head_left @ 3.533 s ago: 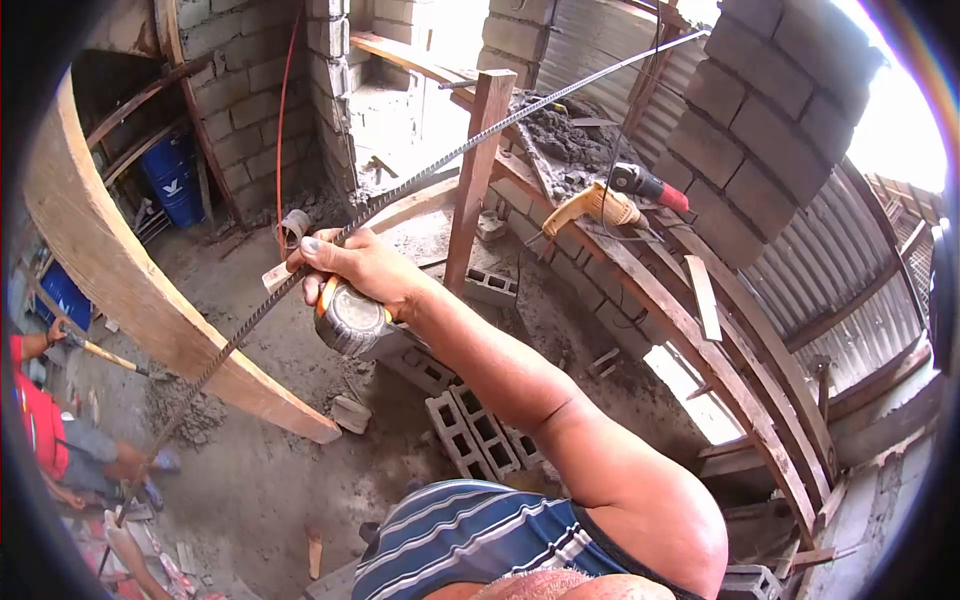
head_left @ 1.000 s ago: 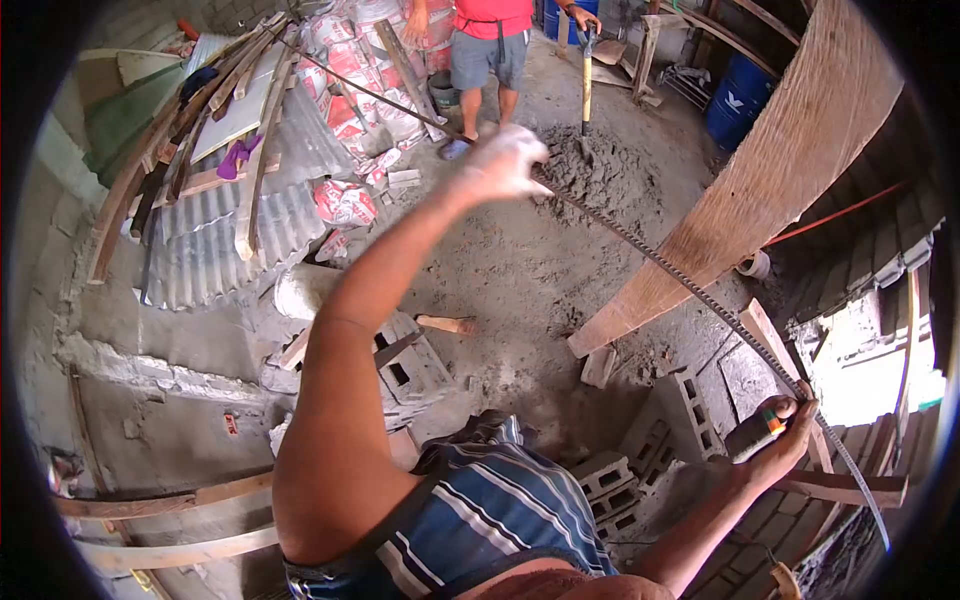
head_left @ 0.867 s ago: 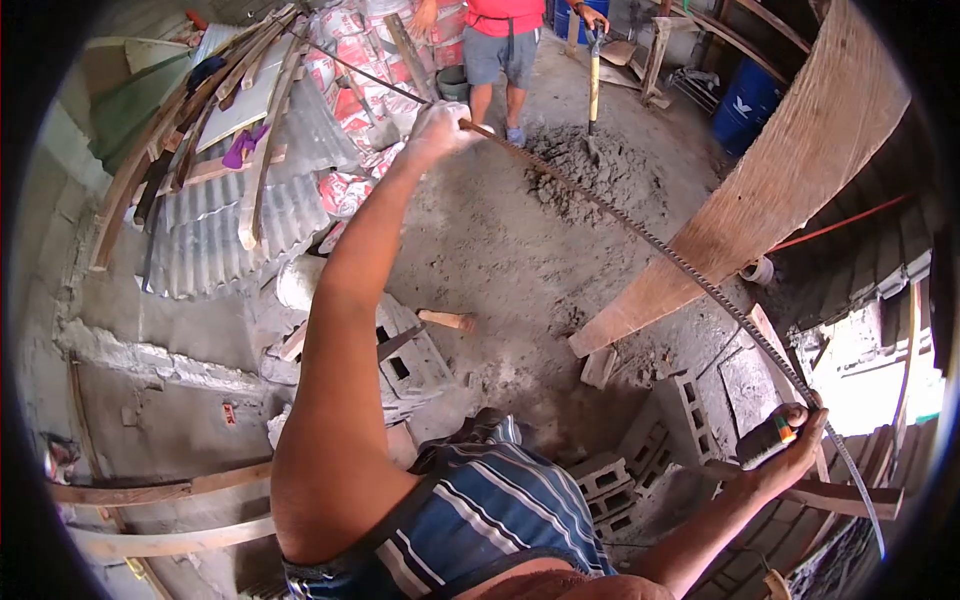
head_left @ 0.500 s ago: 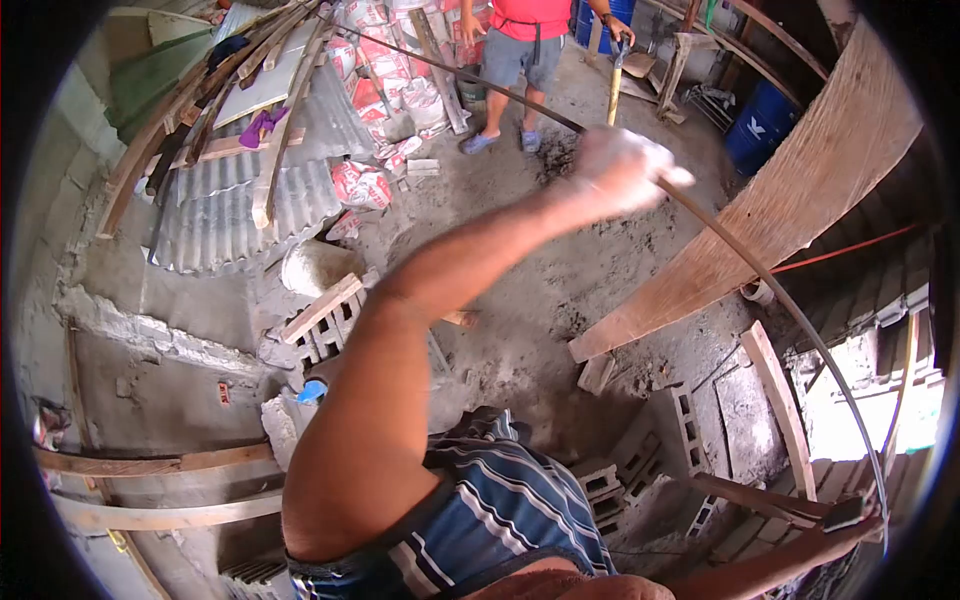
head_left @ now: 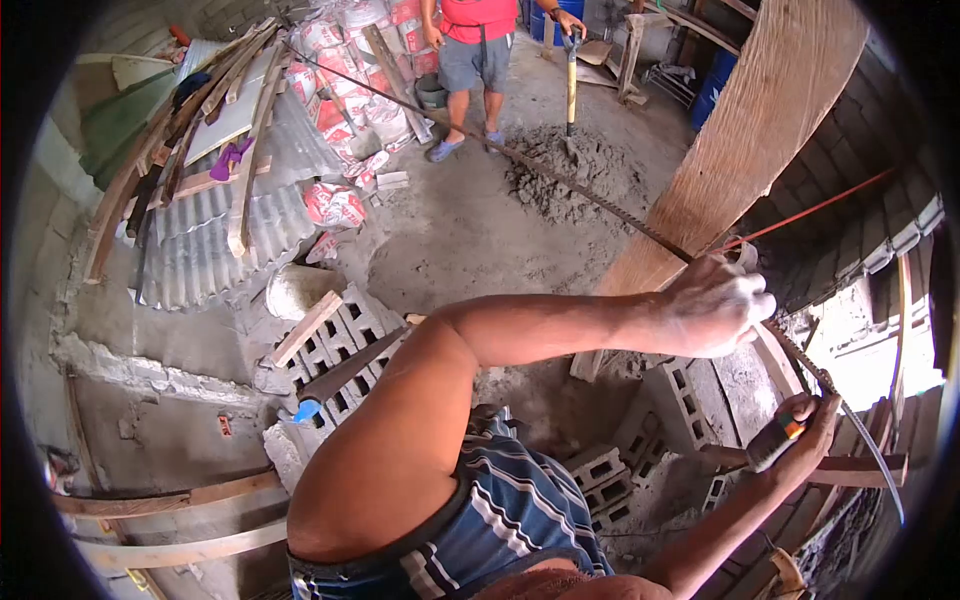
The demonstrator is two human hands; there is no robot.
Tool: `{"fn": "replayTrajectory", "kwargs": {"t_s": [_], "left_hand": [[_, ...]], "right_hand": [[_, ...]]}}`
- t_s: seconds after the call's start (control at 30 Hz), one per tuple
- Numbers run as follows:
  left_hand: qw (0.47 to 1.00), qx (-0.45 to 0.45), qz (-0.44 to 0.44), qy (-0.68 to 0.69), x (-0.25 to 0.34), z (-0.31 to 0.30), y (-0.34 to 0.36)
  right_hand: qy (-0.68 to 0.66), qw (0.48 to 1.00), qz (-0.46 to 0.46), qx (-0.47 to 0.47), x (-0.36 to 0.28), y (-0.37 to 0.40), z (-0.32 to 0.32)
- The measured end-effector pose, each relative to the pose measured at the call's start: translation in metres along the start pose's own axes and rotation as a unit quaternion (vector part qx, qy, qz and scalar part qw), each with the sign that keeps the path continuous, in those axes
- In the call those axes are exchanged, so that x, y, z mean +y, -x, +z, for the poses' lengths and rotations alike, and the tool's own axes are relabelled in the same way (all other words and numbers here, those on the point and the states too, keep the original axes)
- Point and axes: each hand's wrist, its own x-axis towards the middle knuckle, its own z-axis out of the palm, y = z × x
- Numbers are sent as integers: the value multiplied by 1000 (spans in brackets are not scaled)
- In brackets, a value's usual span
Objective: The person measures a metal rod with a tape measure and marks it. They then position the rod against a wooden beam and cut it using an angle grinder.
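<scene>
A long ribbed steel rebar (head_left: 602,202) slants across the view, from the cement bags at upper left down to the lower right. My left hand (head_left: 718,305), whitened with dust, is closed around it with the arm stretched across my body. Lower along the same bar, my right hand (head_left: 812,425) has its fingers wrapped on it. A small dark boxy object with orange and yellow marks (head_left: 776,441), resembling a tape measure, sits against the right palm. Behind my left hand leans a wide wooden plank (head_left: 740,130).
A person (head_left: 478,60) stands ahead, one hand on a shovel (head_left: 571,90) stuck in a wet mortar heap (head_left: 590,180). Cement bags (head_left: 330,205) and corrugated sheets (head_left: 225,245) with lumber lie left. Hollow blocks (head_left: 345,340) stand nearby; a red cord (head_left: 810,208) runs at right.
My left hand has come down and right along the rebar, nearer my right hand. My right hand has risen and moved left. The camera view has shifted, showing the mortar heap more fully.
</scene>
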Motion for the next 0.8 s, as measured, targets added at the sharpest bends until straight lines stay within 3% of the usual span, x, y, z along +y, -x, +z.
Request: {"fn": "replayTrajectory", "kwargs": {"t_s": [0.1, 0.17, 0.2, 0.23, 0.27, 0.3, 0.33, 0.37, 0.4, 0.43, 0.47, 0.5, 0.53, 0.57, 0.6, 0.63, 0.67, 0.7, 0.77, 0.8], "left_hand": [[996, -87, 16, -28, -34, -33, 24], [991, -124, 3, -43, -106, -65, 55], [963, -231, -89, -109, -131, -94, 64], [950, -234, -110, -176, -163, -112, 78], [920, -238, -215, -225, -200, -118, 99], [901, -237, -264, -248, -235, -128, 111], [904, -140, -289, -283, -264, -138, 130], [915, -109, -250, -298, -275, -131, 134], [916, -74, -217, -329, -277, -139, 133], [921, -55, -205, -326, -284, -143, 130], [923, -38, -199, -327, -275, -145, 124], [939, 12, -163, -302, -265, -148, 115], [925, 12, -209, -318, -232, -153, 89], [918, 14, -202, -340, -221, -154, 69], [940, 48, -169, -291, -174, -160, 45], [926, 46, -206, -314, -170, -151, 38], [943, 109, -133, -284, -124, -152, 18], [949, 105, -148, -258, -95, -151, 1], [966, 150, -68, -201, -62, -134, -23], [969, 174, -44, -169, -40, -121, -33]], "right_hand": [[-5, 999, 21, 38, 12, -1, -4], [-46, 994, 57, 81, 16, -3, -2], [5, 996, 60, 64, 26, -7, -16], [48, 989, 60, 127, 14, -4, 1], [38, 988, 58, 134, 25, -9, -12], [198, 971, -16, 133, 15, -5, -5], [206, 967, -100, 107, 21, -10, -18], [164, 975, -21, 150, 4, -11, -9], [53, 989, 43, 129, 1, -17, -10], [54, 991, 45, 114, 0, -27, -19], [54, 993, 51, 92, -4, -39, -34], [66, 985, 77, 137, -25, -49, -42], [78, 975, 104, 180, -39, -58, -65], [183, 968, -166, 41, -22, -84, -130], [252, 950, -64, 173, -72, -46, -59], [240, 957, -65, 152, -82, -41, -54], [251, 948, -81, 179, -91, -32, -54], [261, 937, -99, 211, -97, -23, -56], [258, 927, -124, 244, -94, -17, -49], [160, 977, -116, 80, -78, -13, -47]]}}
